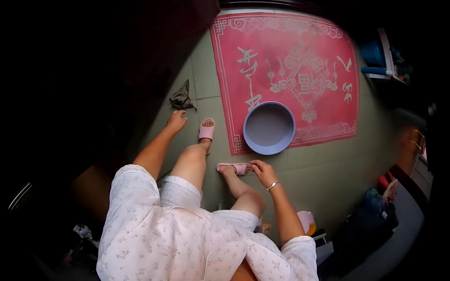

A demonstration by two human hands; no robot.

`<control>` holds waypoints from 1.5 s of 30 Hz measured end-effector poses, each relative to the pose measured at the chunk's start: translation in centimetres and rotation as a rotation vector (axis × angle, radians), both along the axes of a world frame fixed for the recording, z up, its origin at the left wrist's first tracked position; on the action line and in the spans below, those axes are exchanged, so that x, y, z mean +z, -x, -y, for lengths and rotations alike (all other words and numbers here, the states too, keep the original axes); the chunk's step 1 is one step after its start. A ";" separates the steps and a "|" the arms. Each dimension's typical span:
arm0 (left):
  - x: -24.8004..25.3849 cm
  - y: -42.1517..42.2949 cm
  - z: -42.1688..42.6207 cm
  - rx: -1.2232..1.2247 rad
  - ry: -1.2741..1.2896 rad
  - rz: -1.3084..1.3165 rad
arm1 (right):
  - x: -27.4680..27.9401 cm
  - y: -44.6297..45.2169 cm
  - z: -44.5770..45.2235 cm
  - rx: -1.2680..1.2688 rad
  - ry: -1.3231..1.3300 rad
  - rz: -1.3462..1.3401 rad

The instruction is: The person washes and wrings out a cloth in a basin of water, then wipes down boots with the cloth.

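My left hand point(177, 122) hovers over the floor, fingers loosely apart and nothing visible in them. Just beyond its fingertips a crumpled dark cloth point(182, 97) lies on the tiles. My right hand point(264, 172) wears a bracelet point(273, 185); its fingers are bent but seem apart, with no object visible in them. It hangs beside the toe of one pink slipper point(242, 167) and below a round blue-purple basin point(291, 140). Inside, the basin looks grey and cloudy; whether that is liquid I cannot tell. The other pink slipper point(206, 131) is on my left foot.
The basin stands on the near edge of a red mat point(225, 84) with pale patterns and characters. Green-grey tiles point(201, 61) surround it. At right are a dark shelf with blue items point(375, 54) and a dark bundle point(370, 220). A pink-and-yellow item point(306, 222) sits near my right arm.
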State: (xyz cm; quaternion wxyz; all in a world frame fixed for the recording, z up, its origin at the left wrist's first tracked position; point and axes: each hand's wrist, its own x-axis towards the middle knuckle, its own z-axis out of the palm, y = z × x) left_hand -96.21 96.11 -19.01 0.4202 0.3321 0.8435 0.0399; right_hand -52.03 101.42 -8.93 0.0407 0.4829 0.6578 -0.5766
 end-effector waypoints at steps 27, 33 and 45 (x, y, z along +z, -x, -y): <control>-10.7 -6.5 -16.0 0.543 -0.508 1.318 | -24.7 4.9 -12.8 -0.245 -0.248 -0.265; -3.6 -16.7 -22.3 0.074 -0.322 1.568 | -18.8 4.1 -17.1 -0.711 -0.259 -0.544; -15.9 -29.0 -20.5 -0.372 -0.195 1.005 | -26.6 -13.8 -6.4 -0.403 -0.508 0.197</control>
